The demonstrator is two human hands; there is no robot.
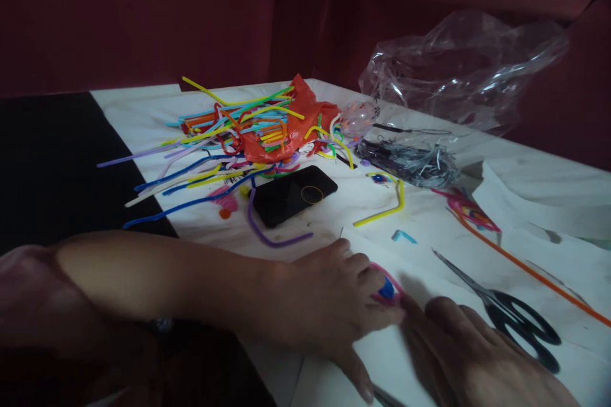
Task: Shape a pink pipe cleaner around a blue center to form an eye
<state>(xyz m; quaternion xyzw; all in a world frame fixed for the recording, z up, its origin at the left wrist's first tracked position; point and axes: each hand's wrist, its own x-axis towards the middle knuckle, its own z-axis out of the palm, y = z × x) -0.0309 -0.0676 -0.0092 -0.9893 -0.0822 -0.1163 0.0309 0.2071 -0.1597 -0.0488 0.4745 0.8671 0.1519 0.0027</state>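
Note:
My left hand [329,302] lies on the white sheet [429,216] near the front edge, fingers curled over a small pink-and-blue pipe-cleaner piece [386,286]. Whether it grips the piece or only presses it down, I cannot tell. My right hand [472,356] rests flat on the sheet just right of it, fingertips close to the same piece, and holds nothing that I can see. Black-handled scissors [515,318] lie shut on the sheet right of my right hand.
A heap of coloured pipe cleaners [229,140] with an orange bag [305,117] sits at the back. A black phone [293,194], a bent yellow pipe cleaner [386,206], a grey tinsel bundle [410,162], a long orange pipe cleaner [529,270] and a clear plastic bag [458,70] lie around.

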